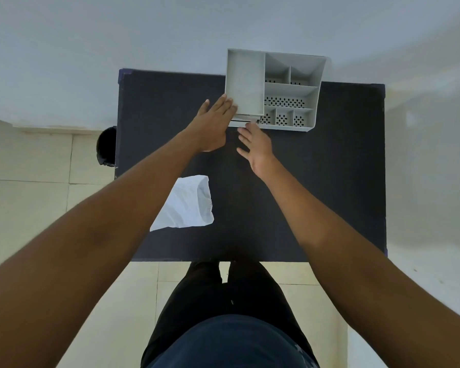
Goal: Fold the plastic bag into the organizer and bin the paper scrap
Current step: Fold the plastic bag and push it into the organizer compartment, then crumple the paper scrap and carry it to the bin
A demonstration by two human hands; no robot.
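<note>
Nearest me, white plastic bag (186, 205) lies flat on the desk (329, 181), apart from both hands. Left hand (214, 123) rests open-fingered against organizer (274, 88); right hand (256, 144), grip spread, holds nothing. Possibly a drawer showing under its edge. Risk: pushing shoves organizer off the far edge. Bin (106, 147) sits left.

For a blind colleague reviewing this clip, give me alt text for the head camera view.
Seen from above, a person's left hand and right hand reach to the near left corner of a grey compartmented organizer at the far edge of a dark table. A white plastic bag lies nearer, and a black bin stands left of the table.
</note>
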